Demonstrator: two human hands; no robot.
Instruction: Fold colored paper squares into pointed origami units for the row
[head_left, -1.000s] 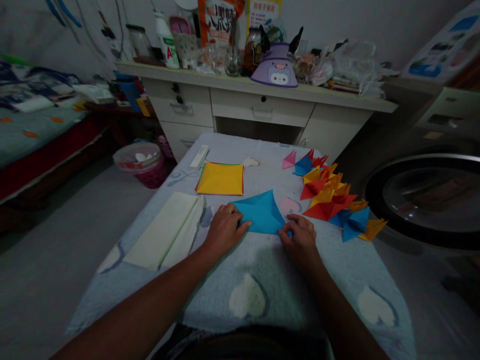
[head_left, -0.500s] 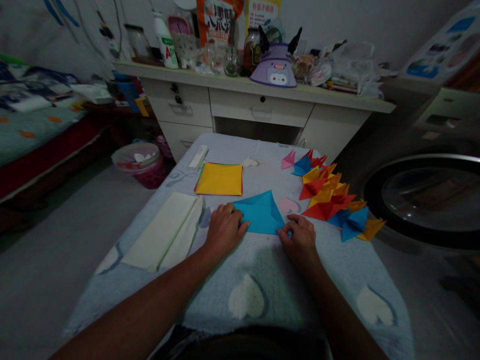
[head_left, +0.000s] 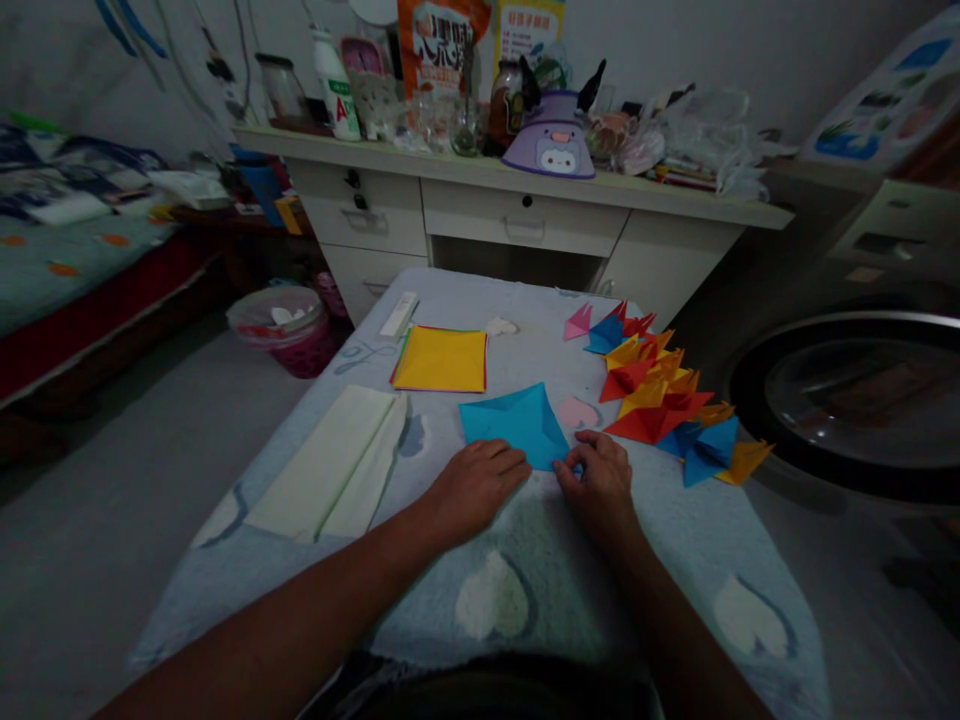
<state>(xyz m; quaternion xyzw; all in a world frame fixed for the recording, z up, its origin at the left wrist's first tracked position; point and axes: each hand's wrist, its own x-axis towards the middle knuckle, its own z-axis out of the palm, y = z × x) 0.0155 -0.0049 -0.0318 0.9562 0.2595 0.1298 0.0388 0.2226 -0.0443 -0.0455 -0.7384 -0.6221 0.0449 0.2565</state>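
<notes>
A blue sheet of origami paper [head_left: 525, 420], partly folded with creases toward its upper point, lies on the cloth-covered table. Across its near left edge rests my left hand [head_left: 484, 487], fingers flat and pressing the paper down, not gripping it. My right hand [head_left: 602, 475] pinches the sheet's near right corner between thumb and fingertips. Part of the near edge is hidden under the left fingers. Just beyond the sheet lies a stack of square coloured papers [head_left: 441, 360], yellow on top. To the right stand several folded paper cranes [head_left: 652, 385] in red, orange, yellow, blue and pink.
A folded pale cloth or paper [head_left: 326, 460] lies on the left of the table, with a small white box [head_left: 399, 314] farther back. Behind stands a white drawer cabinet [head_left: 517, 215] crowded with jars and bags. A washing machine [head_left: 855, 330] is at right, a bin [head_left: 289, 335] at left.
My left hand has slid from the sheet's left corner toward me and right along its near edge, uncovering the left corner. My right hand keeps its place.
</notes>
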